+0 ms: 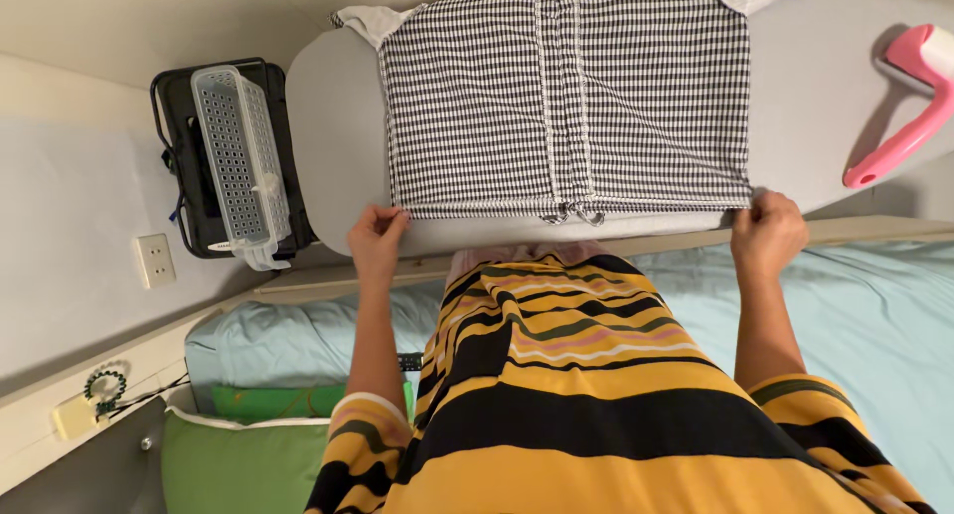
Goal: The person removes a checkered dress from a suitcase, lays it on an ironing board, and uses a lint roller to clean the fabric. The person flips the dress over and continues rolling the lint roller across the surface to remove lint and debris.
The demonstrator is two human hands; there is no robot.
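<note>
Head view: the checked garment (566, 96) lies flat across the ironing board (333, 126), hem along the near edge. Left hand (376, 238) pinches the near-left hem corner, right hand (767, 232) pinches the near-right. It looks like thin, limp cloth, light and quick to crease; the corners seem the best hold. A pink iron (909, 101) rests at the board's right end.

pink lint roller (909, 106), white perforated basket (241, 156), wall socket (155, 259), green pillow (234, 464), light blue bedsheet (874, 315)

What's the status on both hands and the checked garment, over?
Left hand and right hand each pinch a near corner of the checked garment. Garment flat on grey ironing board. Pink iron apart, at the right.
</note>
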